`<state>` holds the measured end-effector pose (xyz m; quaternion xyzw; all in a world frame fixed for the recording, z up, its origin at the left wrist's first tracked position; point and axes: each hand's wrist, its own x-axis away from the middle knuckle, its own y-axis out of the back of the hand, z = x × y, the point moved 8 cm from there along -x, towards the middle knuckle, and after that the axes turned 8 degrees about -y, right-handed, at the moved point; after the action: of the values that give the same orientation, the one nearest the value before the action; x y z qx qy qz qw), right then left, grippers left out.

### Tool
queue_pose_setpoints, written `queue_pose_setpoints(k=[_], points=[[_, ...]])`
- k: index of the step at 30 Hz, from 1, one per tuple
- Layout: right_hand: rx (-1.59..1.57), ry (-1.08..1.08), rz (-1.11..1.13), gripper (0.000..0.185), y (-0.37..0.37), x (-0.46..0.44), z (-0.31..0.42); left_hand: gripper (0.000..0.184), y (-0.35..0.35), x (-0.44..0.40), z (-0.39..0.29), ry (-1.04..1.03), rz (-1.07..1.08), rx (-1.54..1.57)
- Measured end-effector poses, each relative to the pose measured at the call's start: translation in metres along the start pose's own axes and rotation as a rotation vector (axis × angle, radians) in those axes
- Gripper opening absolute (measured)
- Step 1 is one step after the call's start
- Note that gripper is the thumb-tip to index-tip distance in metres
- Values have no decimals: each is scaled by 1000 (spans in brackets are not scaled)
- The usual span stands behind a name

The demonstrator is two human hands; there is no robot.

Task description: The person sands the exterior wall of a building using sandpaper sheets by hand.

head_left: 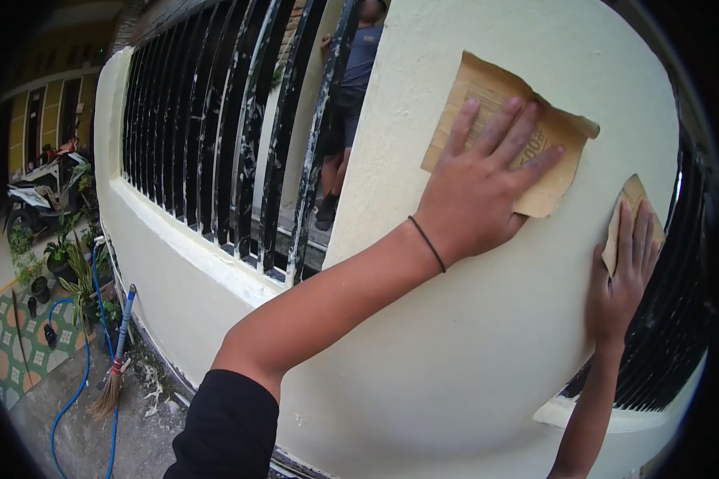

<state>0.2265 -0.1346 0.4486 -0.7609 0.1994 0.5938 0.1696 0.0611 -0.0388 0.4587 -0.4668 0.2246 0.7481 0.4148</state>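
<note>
My left hand (487, 180) lies with spread fingers over a brown sheet of sandpaper (567, 132), holding it against the cream wall (423, 335). Printed markings, partly covered by my fingers, show on the paper's back, and its upper right corner curls off the wall. The left thumb is mostly hidden. Farther right, my right hand (621, 279) holds a smaller folded-looking piece of sandpaper (633, 190) on the wall near its right edge. Its fingers lie close together on the paper, with the thumb off to the left.
Black metal bars (240, 136) with white paint marks stand left of the wall panel; more bars (663, 335) are at the right. A person (359, 64) stands behind the fence. At lower left are a broom (120, 351), a blue hose (72, 399), potted plants (60, 259) and a motorbike (44, 191).
</note>
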Motion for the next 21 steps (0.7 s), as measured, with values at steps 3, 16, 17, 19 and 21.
queue_pose_setpoints(k=[3,16,17,19,21], points=[[-20,-159,-129,51,3,-22,-15,51,-1,-22,11,86,-152,7],[90,-51,-254,50,-9,-56,-36,55,-6,-74,30,20,-231,-35],[113,-23,-277,50,-7,-53,-31,59,-6,-75,29,-25,-299,-39],[119,-28,-275,50,-11,-60,-36,58,0,-80,33,-43,-237,39],[136,-26,-269,49,-16,-68,-40,57,1,-81,34,-56,-182,128]])
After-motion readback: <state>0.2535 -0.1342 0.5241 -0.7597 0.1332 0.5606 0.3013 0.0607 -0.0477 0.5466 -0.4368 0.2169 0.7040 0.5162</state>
